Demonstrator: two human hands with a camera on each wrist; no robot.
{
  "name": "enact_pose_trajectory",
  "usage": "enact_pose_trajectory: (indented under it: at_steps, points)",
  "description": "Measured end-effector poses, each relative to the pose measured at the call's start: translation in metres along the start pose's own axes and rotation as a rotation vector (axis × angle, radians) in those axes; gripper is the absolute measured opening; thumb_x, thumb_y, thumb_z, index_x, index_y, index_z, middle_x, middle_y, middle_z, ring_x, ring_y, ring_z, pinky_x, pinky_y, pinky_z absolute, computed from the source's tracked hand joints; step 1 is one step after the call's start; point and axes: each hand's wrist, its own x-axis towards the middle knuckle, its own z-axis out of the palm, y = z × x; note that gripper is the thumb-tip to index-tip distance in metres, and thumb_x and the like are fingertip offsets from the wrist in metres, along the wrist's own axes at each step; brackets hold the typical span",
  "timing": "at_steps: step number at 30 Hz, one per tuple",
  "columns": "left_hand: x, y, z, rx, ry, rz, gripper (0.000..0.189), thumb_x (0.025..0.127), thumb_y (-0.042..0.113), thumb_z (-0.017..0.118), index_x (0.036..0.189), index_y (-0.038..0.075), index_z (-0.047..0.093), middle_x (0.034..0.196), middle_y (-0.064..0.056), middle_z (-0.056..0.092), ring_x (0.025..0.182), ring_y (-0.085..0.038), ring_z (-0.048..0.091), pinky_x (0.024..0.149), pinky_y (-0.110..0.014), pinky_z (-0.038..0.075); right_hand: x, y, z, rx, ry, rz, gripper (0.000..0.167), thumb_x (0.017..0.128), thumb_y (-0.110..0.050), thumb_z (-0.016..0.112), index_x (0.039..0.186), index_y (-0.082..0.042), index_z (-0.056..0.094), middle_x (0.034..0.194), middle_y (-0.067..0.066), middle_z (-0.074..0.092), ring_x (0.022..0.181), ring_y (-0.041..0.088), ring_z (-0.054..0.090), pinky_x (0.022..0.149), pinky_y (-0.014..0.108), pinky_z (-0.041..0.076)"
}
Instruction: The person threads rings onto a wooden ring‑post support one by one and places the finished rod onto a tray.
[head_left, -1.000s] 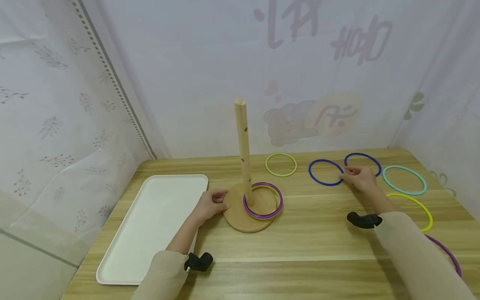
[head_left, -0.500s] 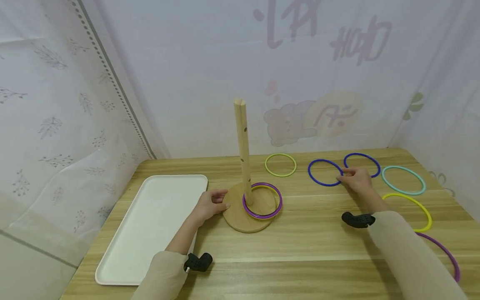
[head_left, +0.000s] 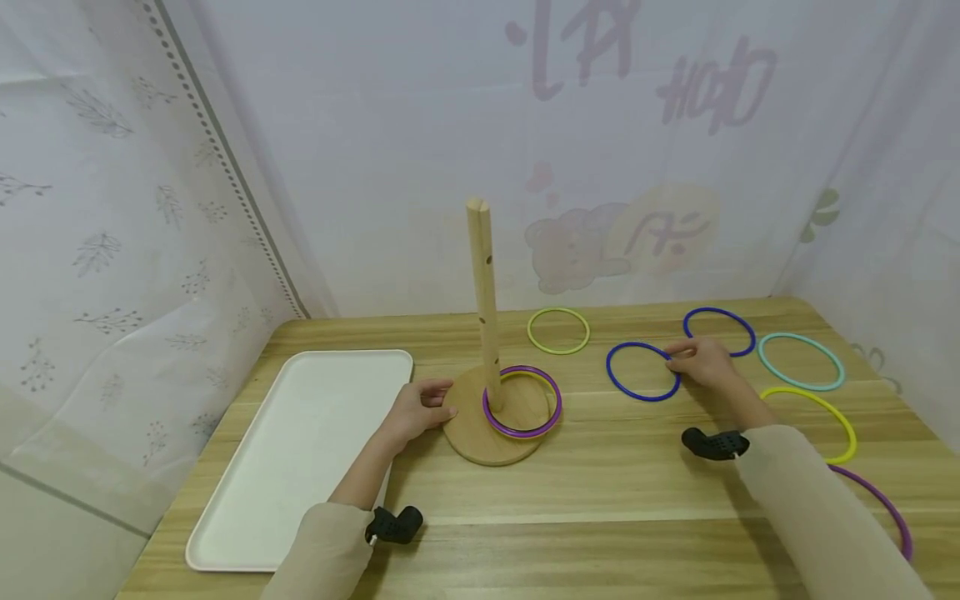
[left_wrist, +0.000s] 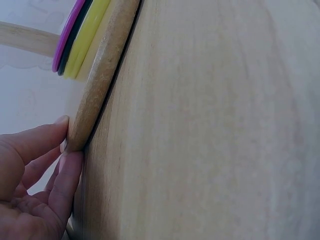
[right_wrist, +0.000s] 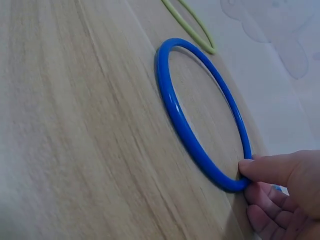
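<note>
A wooden ring-toss stand has an upright post (head_left: 486,287) on a round base (head_left: 480,446). Purple (left_wrist: 67,35), dark and yellow rings (left_wrist: 86,40) lie stacked round the foot of the post. At the base's left edge my left hand (head_left: 415,412) pinches the rim, thumb and fingers on it in the left wrist view. My right hand (head_left: 703,363) pinches the right side of a blue ring (right_wrist: 181,120) between thumb and fingers. That ring is tilted slightly off the tabletop or rests on it; I cannot tell which.
A white tray (head_left: 300,467) lies left of the stand. Behind and right are a lime ring (head_left: 558,352), a second blue ring (head_left: 718,310), a turquoise ring (head_left: 801,337), a yellow ring (head_left: 851,433) and a purple ring (head_left: 885,500). Curtains hang at the back and sides.
My right hand has moved slightly left and taken hold of the nearer blue ring, which has shifted towards me and a little left. My left hand stays on the base.
</note>
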Motion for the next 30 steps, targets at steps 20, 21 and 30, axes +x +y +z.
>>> enact_pose_trajectory:
  at_steps: [20, 21, 30]
  points:
    - [0.001, 0.000, -0.001, 0.022, 0.006, -0.004, 0.046, 0.078, -0.002, 0.070, 0.121, -0.004, 0.056, 0.112, -0.018, 0.056, 0.101, -0.025, 0.053, 0.078, -0.028, 0.050, -0.008, -0.037, -0.026, 0.417, -0.234, 0.076, 0.046, 0.090, -0.009, 0.058, 0.124, 0.018, 0.043, 0.097, 0.019, 0.066, 0.084, 0.023, 0.065, 0.071, 0.035, 0.054]
    - [0.001, 0.000, -0.001, 0.024, 0.006, -0.003, 0.046, 0.078, -0.002, 0.070, 0.121, -0.004, 0.056, 0.112, -0.018, 0.056, 0.101, -0.025, 0.053, 0.078, -0.028, 0.050, -0.009, -0.042, -0.029, 0.412, -0.233, 0.059, 0.046, 0.090, -0.009, 0.058, 0.124, 0.018, 0.044, 0.098, 0.019, 0.066, 0.085, 0.023, 0.065, 0.072, 0.035, 0.053]
    - [0.000, 0.001, 0.000, 0.019, 0.002, -0.008, 0.046, 0.078, -0.002, 0.069, 0.122, -0.005, 0.055, 0.111, -0.018, 0.055, 0.101, -0.025, 0.052, 0.077, -0.028, 0.050, -0.017, -0.106, -0.056, 0.398, -0.161, -0.106, 0.042, 0.090, -0.013, 0.060, 0.122, 0.013, 0.050, 0.090, 0.005, 0.068, 0.077, 0.009, 0.065, 0.068, 0.034, 0.054]
